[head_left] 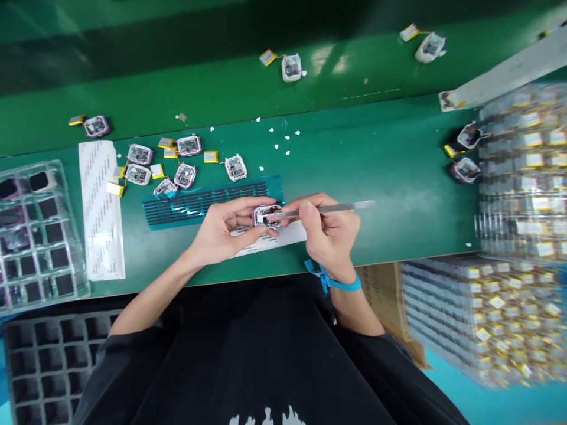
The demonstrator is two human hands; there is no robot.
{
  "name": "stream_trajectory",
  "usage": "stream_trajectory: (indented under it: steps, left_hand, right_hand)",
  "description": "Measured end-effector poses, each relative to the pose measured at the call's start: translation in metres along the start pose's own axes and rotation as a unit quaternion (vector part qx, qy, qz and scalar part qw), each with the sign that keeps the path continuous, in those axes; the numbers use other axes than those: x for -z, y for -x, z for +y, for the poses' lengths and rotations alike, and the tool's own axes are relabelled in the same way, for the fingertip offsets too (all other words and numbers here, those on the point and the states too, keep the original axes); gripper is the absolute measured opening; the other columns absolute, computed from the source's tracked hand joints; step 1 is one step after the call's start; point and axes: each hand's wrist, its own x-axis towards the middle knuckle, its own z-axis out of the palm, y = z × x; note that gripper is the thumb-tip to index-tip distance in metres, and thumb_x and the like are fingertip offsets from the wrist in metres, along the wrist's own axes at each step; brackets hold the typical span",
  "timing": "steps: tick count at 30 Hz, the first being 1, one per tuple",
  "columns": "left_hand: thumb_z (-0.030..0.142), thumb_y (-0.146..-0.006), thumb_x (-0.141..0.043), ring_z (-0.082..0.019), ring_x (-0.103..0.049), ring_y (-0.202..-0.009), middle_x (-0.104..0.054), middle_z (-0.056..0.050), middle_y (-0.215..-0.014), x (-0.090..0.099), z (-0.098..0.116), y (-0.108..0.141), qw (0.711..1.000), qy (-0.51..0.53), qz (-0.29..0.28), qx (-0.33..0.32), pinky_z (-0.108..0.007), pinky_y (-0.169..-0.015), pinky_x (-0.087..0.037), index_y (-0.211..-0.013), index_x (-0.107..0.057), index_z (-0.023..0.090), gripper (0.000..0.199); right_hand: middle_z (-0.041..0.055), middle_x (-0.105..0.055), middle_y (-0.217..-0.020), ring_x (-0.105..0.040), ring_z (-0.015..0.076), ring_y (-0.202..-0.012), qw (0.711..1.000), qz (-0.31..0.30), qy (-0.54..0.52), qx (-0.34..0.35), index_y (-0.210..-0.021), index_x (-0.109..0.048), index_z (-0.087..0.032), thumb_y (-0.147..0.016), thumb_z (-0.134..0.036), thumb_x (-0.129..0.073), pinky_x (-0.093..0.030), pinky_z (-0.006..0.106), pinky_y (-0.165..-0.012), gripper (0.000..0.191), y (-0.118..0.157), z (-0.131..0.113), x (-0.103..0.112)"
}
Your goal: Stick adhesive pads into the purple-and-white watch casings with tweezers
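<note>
Between the fingers and thumb of my left hand (228,230) sits a small open watch case (261,222), its circuit board facing up. My right hand (330,227) grips metal tweezers (341,207), whose tips reach into the case near a white patch on the board. A blue band (345,285) circles my right wrist. Under both hands lies a white printed strip (290,236). Just beyond them is a teal sheet with dark slots (195,209). Several open watch cases (185,175) with yellow-edged batteries (157,171) on wires lie past my left hand.
A clear tray (82,260) with dark screens stands at the left beside a white strip (101,218). Below it is a black compartment tray (57,354). Stacked clear trays (482,230) rise at the right. More cases (291,68) lie on the green ledge; small white dots (287,153) are scattered on the mat.
</note>
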Motion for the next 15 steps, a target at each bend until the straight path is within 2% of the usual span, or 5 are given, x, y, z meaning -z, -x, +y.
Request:
stream_trajectory:
  steps: [4, 9, 15]
  left_hand:
    - [0.024, -0.088, -0.077, -0.024, -0.082, -0.088, -0.082, -0.009, -0.107, 0.0017, -0.0004, 0.0005, 1.0, 0.001, -0.002, -0.003, -0.034, -0.081, -0.068, -0.125, -0.068, 0.016, 0.039]
    - [0.022, -0.088, -0.076, -0.025, -0.082, -0.086, -0.082, -0.009, -0.106, 0.0015, 0.0025, 0.002, 1.0, -0.02, 0.006, 0.01, -0.032, -0.073, -0.068, -0.126, -0.068, 0.016, 0.039]
    - [0.019, -0.088, -0.074, -0.025, -0.082, -0.087, -0.082, -0.009, -0.106, 0.0013, 0.0045, 0.0028, 1.0, -0.025, 0.012, 0.011, -0.033, -0.075, -0.068, -0.125, -0.067, 0.016, 0.038]
  right_hand:
    - [0.0005, -0.078, -0.077, -0.074, 0.0149, -0.065, 1.0, -0.006, -0.006, 0.0, -0.09, -0.075, -0.025, -0.106, -0.043, -0.054, -0.058, 0.029, -0.06, 0.032, -0.0011, 0.0035, -0.0026]
    - [0.0012, -0.077, -0.076, -0.073, 0.0156, -0.063, 1.0, -0.006, -0.016, -0.019, -0.09, -0.075, -0.024, -0.105, -0.045, -0.053, -0.058, 0.029, -0.059, 0.034, -0.0013, 0.0044, -0.0036]
    - [0.0022, -0.077, -0.08, -0.074, 0.0157, -0.067, 0.999, -0.019, -0.023, -0.03, -0.086, -0.075, -0.024, -0.105, -0.046, -0.053, -0.059, 0.028, -0.059, 0.037, -0.0035, 0.0045, -0.0051]
